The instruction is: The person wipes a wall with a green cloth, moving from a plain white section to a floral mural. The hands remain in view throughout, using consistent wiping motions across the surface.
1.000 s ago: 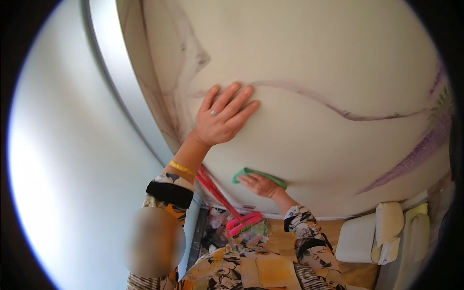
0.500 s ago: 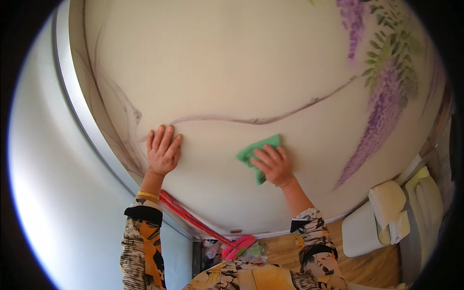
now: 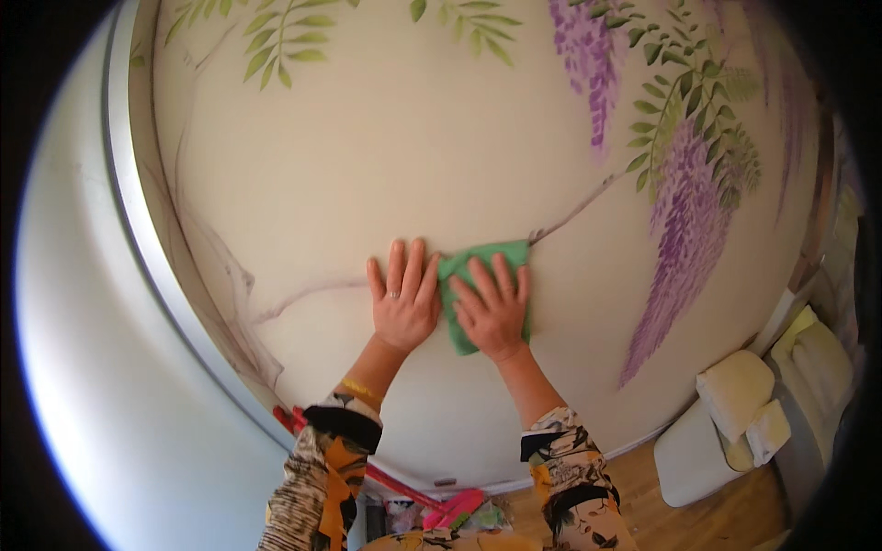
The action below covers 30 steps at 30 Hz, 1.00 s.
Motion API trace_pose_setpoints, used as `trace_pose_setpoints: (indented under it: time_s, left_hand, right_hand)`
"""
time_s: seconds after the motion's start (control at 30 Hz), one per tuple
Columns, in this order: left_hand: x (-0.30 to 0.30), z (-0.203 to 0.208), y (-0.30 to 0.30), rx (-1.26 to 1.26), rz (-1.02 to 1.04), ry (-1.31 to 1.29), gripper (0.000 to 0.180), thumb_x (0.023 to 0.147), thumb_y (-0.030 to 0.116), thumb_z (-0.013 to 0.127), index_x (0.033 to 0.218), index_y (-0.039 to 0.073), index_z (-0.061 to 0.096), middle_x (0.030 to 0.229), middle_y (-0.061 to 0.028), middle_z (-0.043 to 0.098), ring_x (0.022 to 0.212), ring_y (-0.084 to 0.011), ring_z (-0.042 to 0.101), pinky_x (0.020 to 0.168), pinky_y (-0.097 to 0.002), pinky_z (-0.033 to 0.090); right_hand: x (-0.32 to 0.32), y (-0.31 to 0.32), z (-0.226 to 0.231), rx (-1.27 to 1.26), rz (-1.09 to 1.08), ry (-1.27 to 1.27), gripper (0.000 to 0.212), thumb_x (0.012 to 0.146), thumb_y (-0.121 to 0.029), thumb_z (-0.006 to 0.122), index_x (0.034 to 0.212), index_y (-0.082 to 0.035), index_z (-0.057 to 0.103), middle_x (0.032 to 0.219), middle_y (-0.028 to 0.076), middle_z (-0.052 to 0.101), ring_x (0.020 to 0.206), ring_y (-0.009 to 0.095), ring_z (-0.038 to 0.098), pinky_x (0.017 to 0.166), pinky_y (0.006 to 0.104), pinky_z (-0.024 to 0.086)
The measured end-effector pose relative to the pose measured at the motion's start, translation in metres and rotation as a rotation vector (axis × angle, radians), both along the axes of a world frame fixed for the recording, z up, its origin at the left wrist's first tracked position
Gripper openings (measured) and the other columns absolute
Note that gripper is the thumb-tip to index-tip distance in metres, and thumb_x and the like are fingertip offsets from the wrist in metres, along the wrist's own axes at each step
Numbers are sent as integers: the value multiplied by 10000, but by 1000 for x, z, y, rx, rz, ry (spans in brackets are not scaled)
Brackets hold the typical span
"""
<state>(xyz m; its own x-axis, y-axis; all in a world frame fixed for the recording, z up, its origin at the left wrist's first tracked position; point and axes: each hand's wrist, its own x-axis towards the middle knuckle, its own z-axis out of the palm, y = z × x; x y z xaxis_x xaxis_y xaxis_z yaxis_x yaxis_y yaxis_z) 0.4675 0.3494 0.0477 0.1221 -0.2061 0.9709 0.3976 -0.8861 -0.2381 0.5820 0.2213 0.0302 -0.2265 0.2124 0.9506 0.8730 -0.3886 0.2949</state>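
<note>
The green cloth (image 3: 459,267) is now covering part of the painted branch (image 3: 577,209) on the wall (image 3: 413,138); the right hand (image 3: 494,314) is pressing it down, fingers spread. The unclenched left hand (image 3: 405,310), formerly well apart, is lying just beside it.

Over there the cream wall (image 3: 367,165), painted with purple blossoms (image 3: 689,239), has a green cloth (image 3: 467,343) flat against it.

We log: green cloth (image 3: 462,340) up from well below the painted branch (image 3: 565,217) 1.0 s ago to across it, right hand (image 3: 494,312) rising with it. Left hand (image 3: 406,298) moved rightward along the branch; we find the 2 hands, earlier apart, side by side at it.
</note>
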Motion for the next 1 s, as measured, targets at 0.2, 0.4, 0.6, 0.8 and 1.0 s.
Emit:
trace_pose_setpoints:
  time_s: [0.2, 0.4, 0.6, 0.8, 1.0]
  left_hand:
    - [-3, -2, 0, -1, -6, 18, 392, 864, 166, 575, 1244, 85, 627, 1418, -146, 508, 1380, -352, 385, 1160, -570, 136]
    - [3, -4, -2, 24, -1, 32, 416, 889, 179, 545, 1285, 67, 598, 1462, -177, 458, 1427, -373, 311, 1176, -565, 107]
    - [12, 2, -9, -1, -5, 12, 391, 878, 157, 540, 1255, 95, 626, 1436, -146, 499, 1414, -351, 346, 1183, -554, 125]
    - [11, 3, -4, 47, -13, 13, 412, 886, 170, 570, 1286, 76, 602, 1458, -178, 467, 1411, -364, 341, 1176, -543, 130]
    - [11, -21, 2, 62, 17, 83, 385, 899, 200, 558, 1267, 104, 618, 1444, -183, 474, 1383, -363, 374, 1138, -559, 203]
  right_hand:
    - [40, -36, 33, 98, -57, -62, 298, 861, -288, 624, 1147, -240, 692, 1399, 48, 527, 1316, 348, 450, 1099, 580, 259]
    - [112, -91, 24, 444, -236, 115, 352, 988, -268, 478, 1261, -88, 609, 1430, 148, 478, 1347, 401, 405, 1071, 576, 302]
    - [118, -78, -55, 596, -267, 300, 393, 1028, -276, 411, 1306, -51, 575, 1464, 173, 428, 1346, 426, 386, 1076, 552, 317]
    - [52, -27, -99, 371, -125, 266, 338, 962, -298, 504, 1213, -131, 656, 1423, 162, 457, 1376, 428, 348, 1105, 614, 227]
    - [78, -63, -77, 95, -114, 46, 286, 880, -227, 567, 1137, -189, 686, 1368, 121, 518, 1337, 398, 407, 1087, 599, 263]
